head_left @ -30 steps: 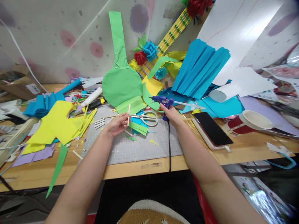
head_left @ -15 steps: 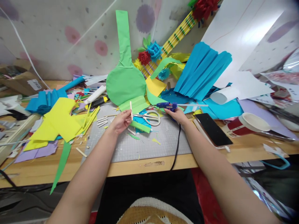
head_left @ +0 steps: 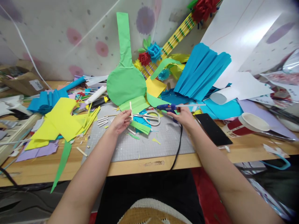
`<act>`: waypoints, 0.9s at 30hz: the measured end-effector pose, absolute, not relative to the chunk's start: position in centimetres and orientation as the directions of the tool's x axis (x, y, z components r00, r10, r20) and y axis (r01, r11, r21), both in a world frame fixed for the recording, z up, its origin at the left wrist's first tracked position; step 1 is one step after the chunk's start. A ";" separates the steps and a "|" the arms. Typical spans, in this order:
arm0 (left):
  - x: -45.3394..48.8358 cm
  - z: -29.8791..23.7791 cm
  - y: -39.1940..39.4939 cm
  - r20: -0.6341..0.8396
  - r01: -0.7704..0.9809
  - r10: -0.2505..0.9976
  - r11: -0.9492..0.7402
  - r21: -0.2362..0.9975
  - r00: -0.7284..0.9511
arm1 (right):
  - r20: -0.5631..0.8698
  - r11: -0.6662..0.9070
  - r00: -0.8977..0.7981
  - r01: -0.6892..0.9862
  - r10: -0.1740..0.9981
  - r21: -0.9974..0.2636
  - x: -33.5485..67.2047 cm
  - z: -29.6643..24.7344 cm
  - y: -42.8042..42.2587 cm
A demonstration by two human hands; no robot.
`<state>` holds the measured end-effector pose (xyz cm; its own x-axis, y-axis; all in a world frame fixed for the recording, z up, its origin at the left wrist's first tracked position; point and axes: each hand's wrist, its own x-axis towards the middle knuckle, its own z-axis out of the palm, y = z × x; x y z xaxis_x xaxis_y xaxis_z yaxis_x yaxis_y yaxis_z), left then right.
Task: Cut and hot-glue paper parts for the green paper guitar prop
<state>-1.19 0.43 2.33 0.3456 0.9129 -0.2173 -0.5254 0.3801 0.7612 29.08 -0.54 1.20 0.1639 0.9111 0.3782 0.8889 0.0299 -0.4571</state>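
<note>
My left hand (head_left: pixel 121 122) pinches a thin cream-coloured stick (head_left: pixel 131 109) upright between thumb and fingertips. A folded green paper strip (head_left: pixel 140 127) lies just beside that hand. To the right, a blue hot glue gun (head_left: pixel 166 107) points left over the mat. A long translucent glue stick (head_left: pixel 195 105) juts from its rear. My right hand (head_left: pixel 186 116) has its fingers closed around the glue stick at the gun's back end, thumb stretched toward the handle. White-handled scissors (head_left: pixel 151 118) lie between the hands. Behind them stands a green paper-covered round shape with a neck (head_left: pixel 126 84).
A grey cutting mat (head_left: pixel 130 149) bears paper scraps and short white sticks (head_left: pixel 102 120). Yellow paper (head_left: pixel 62 119) lies left. On the right are a black phone (head_left: pixel 213 129), a paper cup (head_left: pixel 247 124) and blue crepe paper (head_left: pixel 202 71). The gun's cord (head_left: pixel 179 149) hangs over the edge.
My right hand has slid back to the right, from the gun's handle to the glue stick at its rear. My left hand holds its stick in the same place.
</note>
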 end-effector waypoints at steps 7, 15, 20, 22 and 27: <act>-1.0 2.5 0.3 -0.221 -0.530 0.892 0.418 0.738 0.395 | 0.458 0.163 0.136 0.816 0.879 -0.555 25.8 1.8 -4.1; -0.9 2.0 0.2 -0.197 -0.448 0.847 0.443 0.777 0.494 | 0.038 0.057 -0.189 0.098 0.981 -0.994 17.1 3.2 0.2; -0.9 1.7 0.1 -0.210 -0.428 0.841 0.450 0.784 0.499 | -0.095 -0.133 -0.287 -0.116 0.953 -0.984 15.1 2.0 1.8; -0.9 1.6 0.2 -0.205 -0.444 0.847 0.446 0.777 0.491 | -0.131 -0.185 -0.293 -0.164 0.947 -0.969 14.9 1.6 1.7; -0.5 1.7 0.1 -0.230 -0.448 0.849 0.459 0.768 0.476 | -0.163 -0.226 -0.262 -0.232 0.951 -0.946 14.9 1.5 1.2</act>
